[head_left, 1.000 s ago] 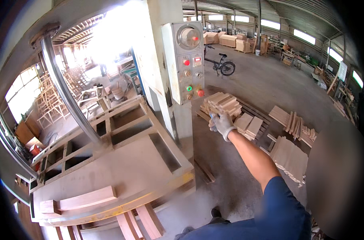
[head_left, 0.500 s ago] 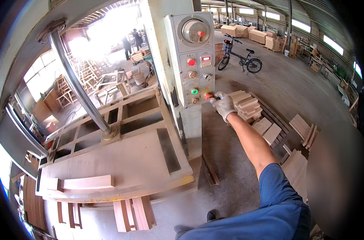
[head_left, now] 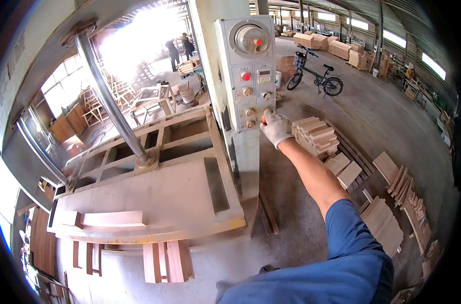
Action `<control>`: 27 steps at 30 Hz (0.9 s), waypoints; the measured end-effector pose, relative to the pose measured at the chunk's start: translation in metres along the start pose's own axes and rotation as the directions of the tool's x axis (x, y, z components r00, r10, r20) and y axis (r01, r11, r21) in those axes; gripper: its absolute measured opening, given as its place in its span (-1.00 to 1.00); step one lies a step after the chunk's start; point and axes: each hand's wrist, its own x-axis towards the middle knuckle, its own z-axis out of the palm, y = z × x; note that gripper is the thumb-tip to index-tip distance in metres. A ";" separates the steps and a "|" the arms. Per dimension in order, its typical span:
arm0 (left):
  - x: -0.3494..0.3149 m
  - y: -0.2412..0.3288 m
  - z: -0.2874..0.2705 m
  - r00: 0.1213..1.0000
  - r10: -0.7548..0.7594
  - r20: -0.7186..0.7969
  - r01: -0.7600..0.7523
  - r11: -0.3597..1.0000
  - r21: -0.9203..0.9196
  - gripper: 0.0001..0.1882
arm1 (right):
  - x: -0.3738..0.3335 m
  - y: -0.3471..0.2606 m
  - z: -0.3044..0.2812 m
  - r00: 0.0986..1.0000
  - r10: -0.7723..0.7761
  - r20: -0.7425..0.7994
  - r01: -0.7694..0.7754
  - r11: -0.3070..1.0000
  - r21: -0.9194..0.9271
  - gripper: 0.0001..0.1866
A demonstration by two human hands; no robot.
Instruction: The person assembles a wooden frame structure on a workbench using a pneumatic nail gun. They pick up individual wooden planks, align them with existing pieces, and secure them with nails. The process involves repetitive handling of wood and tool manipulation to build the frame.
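Note:
My right hand (head_left: 276,128), in a pale work glove, is closed around a red knob (head_left: 264,120) at the lower right corner of the grey control panel (head_left: 251,60). The glove hides most of that knob. A round gauge, a red button (head_left: 246,76), a small display (head_left: 264,75) and several dials sit higher on the panel, which is fixed to the upright post of a large press. No lamp on it looks lit. My left hand is out of the picture.
Left of the post, the press platen (head_left: 139,197) bears short wood strips (head_left: 114,219). More boards (head_left: 167,261) show below its front edge. Stacked timber (head_left: 316,136) lies on the floor beyond my arm. A bicycle (head_left: 316,76) stands farther back, and two people (head_left: 180,49) are in the distance.
The green lamp and the red digits on the panel, lit before, are now dark. My gloved right hand has closed more fully over the red knob. The view has shifted slightly.

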 end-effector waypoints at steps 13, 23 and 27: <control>-0.031 -0.042 0.003 0.996 -0.071 -0.056 0.067 0.995 -0.074 -0.76 | -0.009 -0.005 0.036 0.965 0.152 -0.213 -0.144 0.988 0.053 -0.18; -0.061 -0.096 -0.014 0.973 -0.183 -0.143 0.159 0.973 -0.165 -0.75 | -0.008 -0.017 0.043 0.962 0.088 -0.259 -0.115 0.989 -0.090 -0.16; -0.080 -0.123 -0.022 0.954 -0.241 -0.177 0.204 0.958 -0.204 -0.74 | -0.014 -0.035 0.023 0.978 0.140 -0.157 -0.137 0.990 0.028 -0.22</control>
